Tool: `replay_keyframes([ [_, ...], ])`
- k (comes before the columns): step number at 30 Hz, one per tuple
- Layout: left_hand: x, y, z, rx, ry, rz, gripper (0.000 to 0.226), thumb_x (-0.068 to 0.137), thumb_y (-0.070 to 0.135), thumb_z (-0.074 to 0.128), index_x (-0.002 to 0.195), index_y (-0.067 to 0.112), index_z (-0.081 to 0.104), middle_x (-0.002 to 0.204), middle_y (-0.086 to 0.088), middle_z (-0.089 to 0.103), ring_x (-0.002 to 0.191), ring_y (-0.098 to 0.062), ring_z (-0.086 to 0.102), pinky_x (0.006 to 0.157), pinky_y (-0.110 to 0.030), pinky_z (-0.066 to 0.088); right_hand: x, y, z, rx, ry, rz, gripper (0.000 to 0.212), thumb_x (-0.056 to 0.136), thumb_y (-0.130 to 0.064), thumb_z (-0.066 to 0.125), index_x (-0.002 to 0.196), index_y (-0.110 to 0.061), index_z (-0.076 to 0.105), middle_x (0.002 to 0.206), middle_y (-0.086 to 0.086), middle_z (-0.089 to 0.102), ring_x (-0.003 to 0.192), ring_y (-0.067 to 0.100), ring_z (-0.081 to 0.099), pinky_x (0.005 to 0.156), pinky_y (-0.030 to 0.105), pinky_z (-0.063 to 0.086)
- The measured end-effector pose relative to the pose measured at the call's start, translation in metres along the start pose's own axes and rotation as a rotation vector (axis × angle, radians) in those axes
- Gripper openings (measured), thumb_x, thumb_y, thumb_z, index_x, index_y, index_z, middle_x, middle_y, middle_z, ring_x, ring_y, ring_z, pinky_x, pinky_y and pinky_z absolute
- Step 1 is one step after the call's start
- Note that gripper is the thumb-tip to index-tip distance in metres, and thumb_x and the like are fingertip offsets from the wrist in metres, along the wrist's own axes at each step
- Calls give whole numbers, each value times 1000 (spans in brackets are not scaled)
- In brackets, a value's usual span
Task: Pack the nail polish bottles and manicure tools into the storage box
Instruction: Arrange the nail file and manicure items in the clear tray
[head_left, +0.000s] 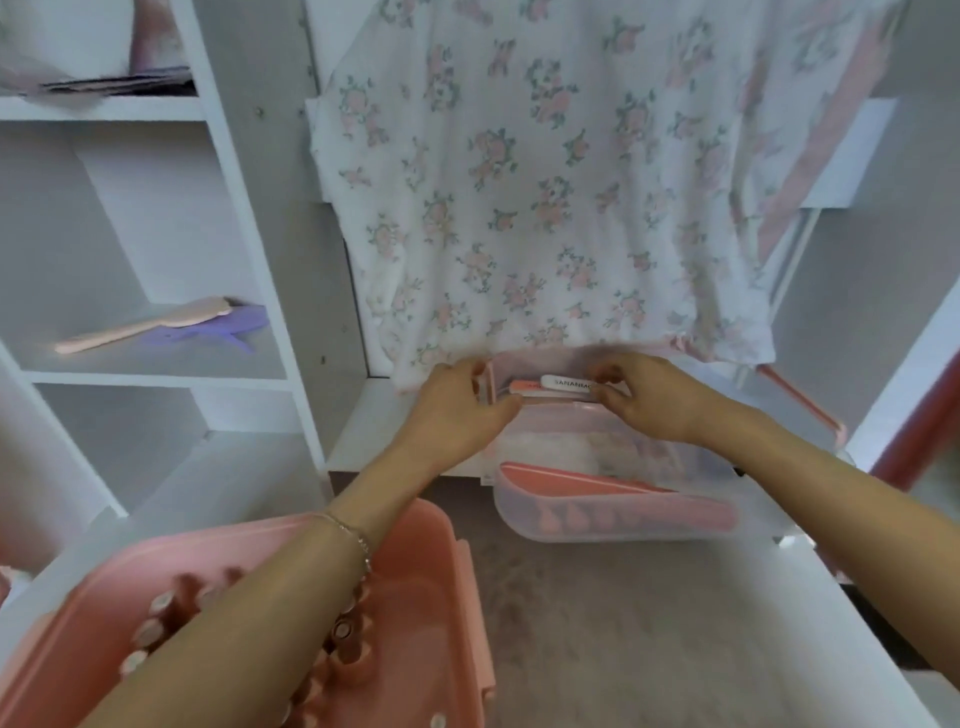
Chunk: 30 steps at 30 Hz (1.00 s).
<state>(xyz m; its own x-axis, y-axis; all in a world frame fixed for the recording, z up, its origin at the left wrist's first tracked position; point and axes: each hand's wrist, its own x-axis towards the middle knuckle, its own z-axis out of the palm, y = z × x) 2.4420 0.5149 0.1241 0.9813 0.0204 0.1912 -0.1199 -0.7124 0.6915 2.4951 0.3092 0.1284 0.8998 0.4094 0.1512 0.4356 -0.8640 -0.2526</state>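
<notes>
1. Nearest, at lower left, a pink storage box (447, 525) holds nail polish bottles (156, 605) under the left forearm.
2. Farther right, a clear tiered organizer (613, 519) overhangs the white shelf (363, 436).
3. The left hand (457, 410) grips the organizer's small top tray (519, 402), fingers curled over its left end.
4. The right hand (649, 400) pinches the tray's right end beside a white nail file (569, 383).
5. Behind hangs a floral cloth (545, 182).

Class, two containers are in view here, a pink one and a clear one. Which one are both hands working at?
The clear storage box on the far shelf. The left hand and right hand both grip its small upper tray, while the pink bin sits nearer, untouched under the left forearm.
</notes>
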Motion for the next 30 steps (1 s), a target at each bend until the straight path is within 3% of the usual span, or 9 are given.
replay_keyframes([
  [3, 7, -4, 1, -187, -20, -56, 19, 86, 25, 58, 103, 20, 62, 77, 8, 62, 56, 0, 58, 44, -9, 40, 23, 9, -2, -71, -85, -8, 24, 92, -18, 48, 105, -10, 65, 110, 7, 65, 97, 25, 57, 85, 35, 44],
  [5, 8, -10, -2, -303, -50, -94, 15, 86, 13, 54, 91, 23, 64, 77, 2, 65, 47, 0, 59, 44, -13, 46, 37, 12, -4, -87, -139, -14, 20, 87, -22, 56, 101, -14, 68, 106, 3, 66, 93, 21, 58, 83, 34, 46],
  [10, 9, -23, -11, -354, -97, -143, 23, 82, 2, 52, 92, 18, 67, 94, -17, 69, 65, -19, 64, 49, -21, 51, 51, 13, 5, -117, -238, -47, 14, 87, -27, 56, 75, -25, 64, 66, -20, 48, 65, 7, 46, 57, 19, 31],
  [13, 11, -28, -13, -373, -72, -161, 26, 81, 2, 53, 94, 19, 68, 90, -16, 68, 60, -18, 58, 46, -19, 48, 53, 12, 7, -52, -259, -58, 40, 88, -22, 55, 51, -33, 42, 57, -15, 44, 56, 2, 40, 52, 17, 27],
  [17, 11, -31, -11, -388, -61, -146, 27, 83, 4, 51, 98, 20, 67, 78, -10, 63, 51, -9, 55, 42, -16, 44, 52, 12, 6, -50, -293, -77, 17, 87, -33, 57, 72, -27, 53, 84, -6, 60, 70, 10, 53, 62, 24, 39],
  [19, 10, -32, -10, -392, -64, -142, 28, 84, 6, 50, 102, 20, 66, 87, -14, 66, 63, -18, 63, 46, -19, 49, 52, 12, 5, -42, -291, -90, 14, 87, -35, 57, 78, -25, 54, 95, -2, 61, 80, 17, 56, 70, 29, 43],
  [22, 10, -33, -12, -402, -64, -131, 27, 86, 10, 50, 102, 26, 64, 98, -16, 67, 82, -33, 66, 57, -26, 55, 48, 10, 2, 25, -235, -119, 13, 86, -33, 59, 80, -22, 55, 88, -2, 58, 72, 12, 53, 61, 19, 38],
  [27, 13, -37, -12, -368, -70, -85, 25, 88, 17, 51, 90, 41, 57, 86, 3, 66, 68, -9, 63, 50, -12, 48, 47, 8, 1, 175, -111, -152, 21, 85, -23, 62, 104, -13, 58, 104, 0, 57, 87, 15, 54, 70, 20, 38],
  [30, 14, -38, -12, -345, -52, -66, 23, 89, 16, 53, 91, 39, 56, 84, 13, 62, 65, 1, 62, 62, -12, 50, 48, 6, -3, 254, -55, -139, 14, 87, -19, 60, 99, -12, 56, 88, -1, 60, 78, 19, 57, 66, 20, 43],
])
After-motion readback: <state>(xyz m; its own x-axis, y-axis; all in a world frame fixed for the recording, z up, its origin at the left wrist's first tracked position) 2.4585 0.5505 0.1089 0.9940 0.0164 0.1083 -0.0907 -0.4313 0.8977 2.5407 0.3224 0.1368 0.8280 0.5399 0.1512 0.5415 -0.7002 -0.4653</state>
